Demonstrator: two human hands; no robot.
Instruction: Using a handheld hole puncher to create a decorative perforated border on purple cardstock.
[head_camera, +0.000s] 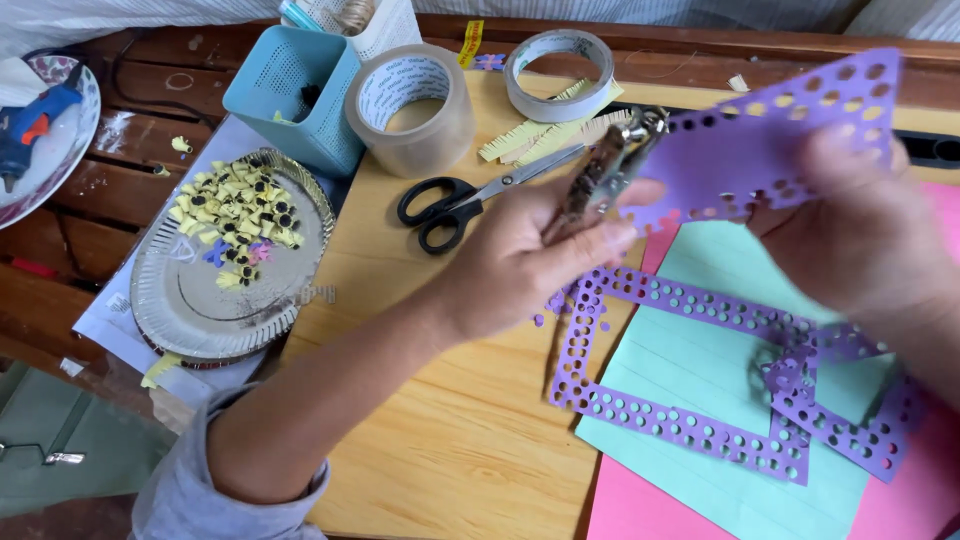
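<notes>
A purple paper piece (770, 130), dotted with punched round holes, is held up in the air over the desk's far right part. The right hand (860, 230) pinches it from the right with closed fingers, though the hand is blurred. The left hand (525, 255) is wrapped tight around one metal hole punch (610, 160), whose head sits at the left edge of that paper.

Below the hands, flat on a teal sheet (690, 390), lie more perforated purple strips (680, 430): one frame-shaped piece and a tangle of shorter pieces beside it on the right, too overlapped to count. The teal sheet rests on a pink sheet (625, 505) at the desk's near right corner. A few tiny purple punch dots (555, 305) lie on the wooden desk (450, 440) by the left hand.

Toward the far edge lie one pair of black-handled scissors (450, 205), two tape rolls, a clear one (412, 108) and a white one (560, 75), and some fringed yellow paper strips (540, 135). At the left edge sit one teal plastic basket (290, 95) and one silver paper plate (225, 265) holding small yellow paper flowers (235, 210). A glue gun (30, 125) rests on another plate (70, 155) at the far left corner.
</notes>
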